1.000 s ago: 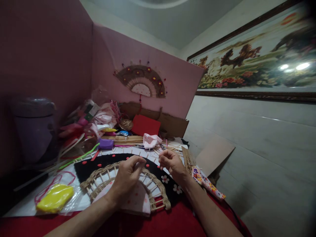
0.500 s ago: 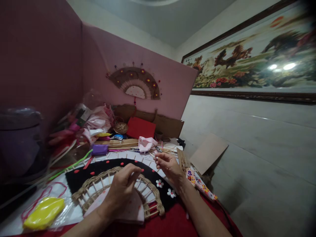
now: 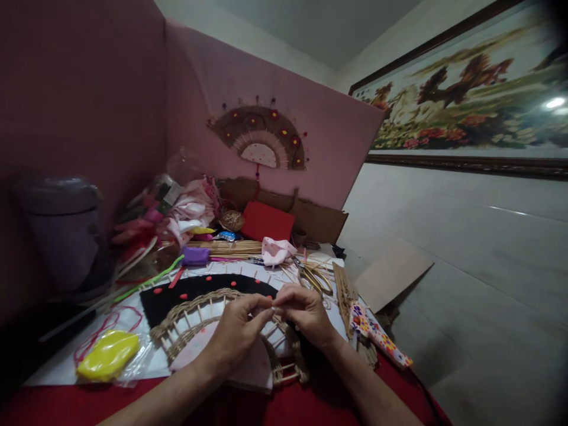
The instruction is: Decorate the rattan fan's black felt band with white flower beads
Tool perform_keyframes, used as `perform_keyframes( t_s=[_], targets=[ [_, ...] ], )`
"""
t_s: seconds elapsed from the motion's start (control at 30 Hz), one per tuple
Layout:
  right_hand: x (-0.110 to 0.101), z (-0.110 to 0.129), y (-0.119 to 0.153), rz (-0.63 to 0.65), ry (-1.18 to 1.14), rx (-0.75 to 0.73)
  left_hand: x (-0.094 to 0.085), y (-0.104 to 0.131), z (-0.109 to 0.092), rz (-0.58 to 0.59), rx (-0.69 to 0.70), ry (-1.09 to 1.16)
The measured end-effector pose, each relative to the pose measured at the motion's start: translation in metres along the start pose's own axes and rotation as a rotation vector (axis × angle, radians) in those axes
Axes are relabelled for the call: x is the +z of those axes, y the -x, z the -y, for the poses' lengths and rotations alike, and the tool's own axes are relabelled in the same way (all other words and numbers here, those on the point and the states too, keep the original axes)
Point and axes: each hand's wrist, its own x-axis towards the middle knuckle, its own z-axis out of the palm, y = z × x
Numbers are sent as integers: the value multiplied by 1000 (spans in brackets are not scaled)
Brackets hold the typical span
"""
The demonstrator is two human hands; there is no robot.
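Note:
Over the right half of a half-round fan, my left hand (image 3: 242, 331) and my right hand (image 3: 306, 313) meet fingertip to fingertip. Both are closed in a pinch around a small white piece of clay (image 3: 273, 309), mostly hidden by the fingers. The fan has a black outer band (image 3: 195, 292) dotted with red spots, a woven twine band (image 3: 180, 309) across thin sticks, and a pale, spotted half-round centre (image 3: 195, 349). It lies flat beneath my hands. My right hand and forearm cover the right end of the black band.
A yellow packet (image 3: 109, 355) lies at left, near pink cord. Behind the fan are gold-handled scissors (image 3: 317, 278), a purple packet (image 3: 195, 256), pink cloth (image 3: 276, 251) and a bundle of sticks (image 3: 231, 247). A finished fan (image 3: 261, 133) hangs on the pink board. A flowered strip (image 3: 381, 337) lies right.
My right hand has come down and inward with the small white piece, and my left hand has moved to meet it at the fingertips. The view has swung left, uncovering the scissors.

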Motion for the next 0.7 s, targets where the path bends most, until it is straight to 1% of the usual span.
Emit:
perform_keyframes(
  t_s=[0.3, 0.53, 0.63, 0.7],
  targets=[
    [-2, -2, 2, 1, 102, -78, -1, 2, -2, 8, 33, -78],
    [0, 8, 3, 31, 290, -160, -1, 2, -2, -3, 56, -134],
    [4, 11, 5, 48, 362, -195, 0, 1, 1, -13, 32, -118],
    [5, 11, 5, 47, 372, -206, 0, 0, 2, -19, -19, -41]
  ],
)
